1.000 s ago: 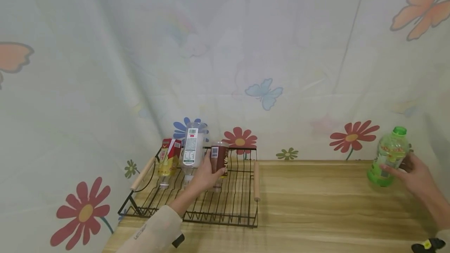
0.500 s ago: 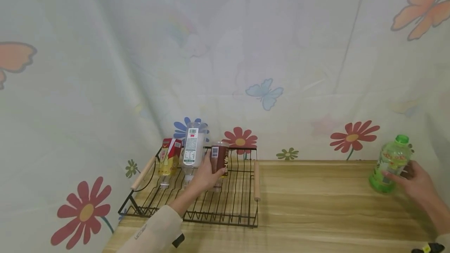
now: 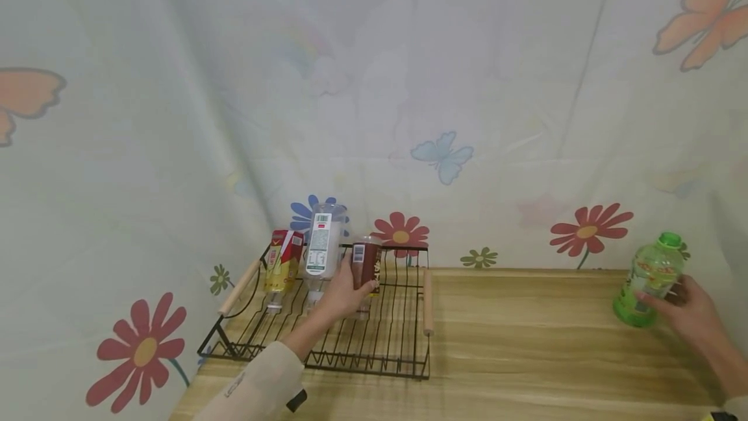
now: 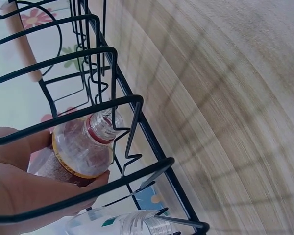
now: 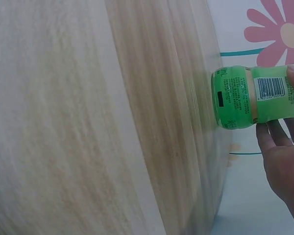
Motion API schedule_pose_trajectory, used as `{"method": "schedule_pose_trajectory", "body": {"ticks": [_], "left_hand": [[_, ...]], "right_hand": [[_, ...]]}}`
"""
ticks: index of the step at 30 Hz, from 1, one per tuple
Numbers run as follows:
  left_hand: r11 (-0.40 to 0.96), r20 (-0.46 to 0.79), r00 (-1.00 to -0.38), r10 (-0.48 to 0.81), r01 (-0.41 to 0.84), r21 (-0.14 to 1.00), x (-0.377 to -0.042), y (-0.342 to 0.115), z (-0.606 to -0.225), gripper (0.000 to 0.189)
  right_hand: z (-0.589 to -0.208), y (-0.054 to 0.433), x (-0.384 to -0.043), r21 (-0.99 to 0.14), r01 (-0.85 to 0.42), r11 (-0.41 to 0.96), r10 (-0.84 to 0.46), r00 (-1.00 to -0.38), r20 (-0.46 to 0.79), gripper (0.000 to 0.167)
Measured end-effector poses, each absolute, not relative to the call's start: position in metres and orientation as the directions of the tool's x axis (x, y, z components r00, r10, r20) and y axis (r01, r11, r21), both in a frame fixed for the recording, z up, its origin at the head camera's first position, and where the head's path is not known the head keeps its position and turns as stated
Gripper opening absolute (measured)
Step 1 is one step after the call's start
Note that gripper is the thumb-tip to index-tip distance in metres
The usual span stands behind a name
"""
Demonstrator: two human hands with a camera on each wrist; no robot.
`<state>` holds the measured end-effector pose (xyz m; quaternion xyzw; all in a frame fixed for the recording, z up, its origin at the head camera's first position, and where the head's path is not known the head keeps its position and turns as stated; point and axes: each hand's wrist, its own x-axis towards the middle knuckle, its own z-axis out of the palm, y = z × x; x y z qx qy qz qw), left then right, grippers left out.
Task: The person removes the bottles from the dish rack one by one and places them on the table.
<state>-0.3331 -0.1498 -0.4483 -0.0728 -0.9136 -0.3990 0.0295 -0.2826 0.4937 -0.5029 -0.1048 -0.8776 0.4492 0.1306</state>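
Note:
My left hand [image 3: 341, 292] grips a bottle with a dark brown label [image 3: 367, 264], neck down in the black wire rack [image 3: 368, 369]. In the left wrist view the uncapped clear neck [image 4: 107, 126] of that bottle sits among the wires. Beside it in the rack, also neck down, stand a clear bottle with a white label [image 3: 318, 245] and a red and yellow bottle [image 3: 283, 262]. On the right, my right hand [image 3: 692, 310] holds a green bottle [image 3: 648, 281] upright, slightly tilted, thumb across its front. Whether its base touches the table cannot be told.
Wooden handles [image 3: 428, 301] flank the rack at both ends. A wood-grain table [image 3: 520, 343] stretches under the rack and to the right. Behind the table hangs a pale curtain [image 3: 491, 83] printed with flowers and butterflies.
My right hand has brought the green bottle a little lower in view, nearer to me and slightly right. The left hand and the brown-labelled bottle stay in place.

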Motion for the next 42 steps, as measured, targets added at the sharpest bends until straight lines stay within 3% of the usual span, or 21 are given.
{"method": "schedule_pose_trajectory", "body": {"ticks": [21, 28, 37, 42], "left_hand": [[0.661, 0.075, -0.989, 0.125, 0.139, 0.738, -0.331, -0.151, -0.449, 0.086], [0.663, 0.065, -0.99, 0.127, 0.133, 0.737, -0.332, -0.151, -0.448, 0.088], [0.628, 0.12, -0.972, 0.201, 0.221, 0.746, -0.332, -0.151, -0.443, 0.082], [0.597, 0.136, -0.964, 0.229, 0.25, 0.762, -0.329, -0.149, -0.435, 0.081]], "right_hand": [[-0.503, 0.491, -0.275, -0.817, 0.11, 0.566, 0.309, -0.947, 0.086, 0.105], [-0.486, 0.482, -0.265, -0.815, 0.018, 0.579, 0.347, -0.91, 0.226, 0.102], [-0.455, 0.464, -0.245, -0.794, -0.055, 0.605, 0.37, -0.864, 0.342, 0.102], [-0.432, 0.446, -0.235, -0.793, -0.156, 0.589, 0.413, -0.785, 0.462, 0.091]]}}
